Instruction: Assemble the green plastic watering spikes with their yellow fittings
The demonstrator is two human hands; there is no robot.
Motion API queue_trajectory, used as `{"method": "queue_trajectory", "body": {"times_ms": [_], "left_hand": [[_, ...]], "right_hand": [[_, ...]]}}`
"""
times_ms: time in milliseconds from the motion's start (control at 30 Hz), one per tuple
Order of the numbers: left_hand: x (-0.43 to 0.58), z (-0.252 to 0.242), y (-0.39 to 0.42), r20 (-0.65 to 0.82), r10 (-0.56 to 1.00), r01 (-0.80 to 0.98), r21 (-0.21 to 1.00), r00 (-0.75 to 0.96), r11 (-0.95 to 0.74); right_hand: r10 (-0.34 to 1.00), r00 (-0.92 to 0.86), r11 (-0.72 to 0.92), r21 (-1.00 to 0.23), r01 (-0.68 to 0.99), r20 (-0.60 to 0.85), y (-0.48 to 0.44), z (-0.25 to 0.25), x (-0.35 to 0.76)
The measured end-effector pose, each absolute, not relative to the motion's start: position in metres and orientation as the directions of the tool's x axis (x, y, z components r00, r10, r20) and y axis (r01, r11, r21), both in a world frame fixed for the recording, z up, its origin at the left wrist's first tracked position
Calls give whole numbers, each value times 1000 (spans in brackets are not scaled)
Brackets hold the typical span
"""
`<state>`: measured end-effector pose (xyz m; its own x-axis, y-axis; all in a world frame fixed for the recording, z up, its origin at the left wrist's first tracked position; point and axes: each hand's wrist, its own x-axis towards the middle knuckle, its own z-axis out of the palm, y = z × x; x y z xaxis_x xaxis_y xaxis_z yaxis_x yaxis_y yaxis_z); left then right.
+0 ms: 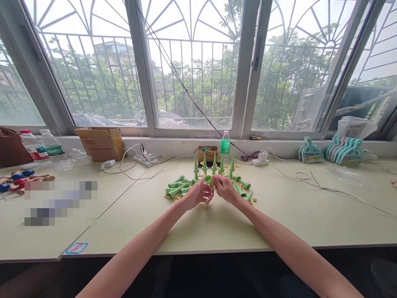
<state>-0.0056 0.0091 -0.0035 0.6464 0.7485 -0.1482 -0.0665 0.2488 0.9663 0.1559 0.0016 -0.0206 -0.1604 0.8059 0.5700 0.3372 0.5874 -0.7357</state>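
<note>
My left hand (201, 193) is closed around a green kendama handle (208, 179), its hollow cup end facing me. The fingers of my right hand (225, 187) pinch the same piece from the right side. Behind my hands stand several green pointed kendama handles (214, 164), upright in a row. A pile of similar green handles (179, 186) lies to the left of my left hand, and more green handles (243, 185) lie beyond my right hand. Small yellow pieces (253, 200) are scattered among them. My fingers hide part of the held piece.
Behind the row are a small cardboard box (207, 155) and a green-labelled bottle (226, 144). Cables and a power strip (145, 158) run along the windowsill. Kendamas with coloured balls (23, 178) lie at left; small turquoise dustpan sets (310, 151) stand at right.
</note>
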Motion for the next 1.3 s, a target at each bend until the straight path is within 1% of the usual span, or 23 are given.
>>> {"method": "queue_trajectory", "body": {"times_ms": [167, 400, 500, 633, 767, 1033, 1300], "left_hand": [[-6, -4, 10, -125, 756, -77, 971, 643, 226], [-6, -5, 10, -42, 765, -65, 992, 642, 108], [-6, -5, 9, 17, 784, -66, 997, 621, 31], [-6, -3, 5, 96, 809, -27, 995, 580, -98], [-5, -2, 2, 161, 815, 12, 979, 557, -202], [-1, -16, 9, 296, 826, 140, 903, 480, -405], [-1, -18, 11, 349, 814, 164, 869, 464, -466]], "right_hand": [[812, -165, 579, -741, 339, 560, 2, -21, 156], [822, -177, 567, -754, 331, 541, 0, -19, 158], [832, -182, 554, -773, 308, 524, 0, -19, 158], [837, -182, 547, -785, 291, 516, 1, -20, 159], [843, -175, 537, -789, 300, 508, 2, -21, 160], [863, -144, 499, -771, 395, 485, 3, -20, 161], [861, -131, 497, -756, 426, 492, 3, -19, 162]]}}
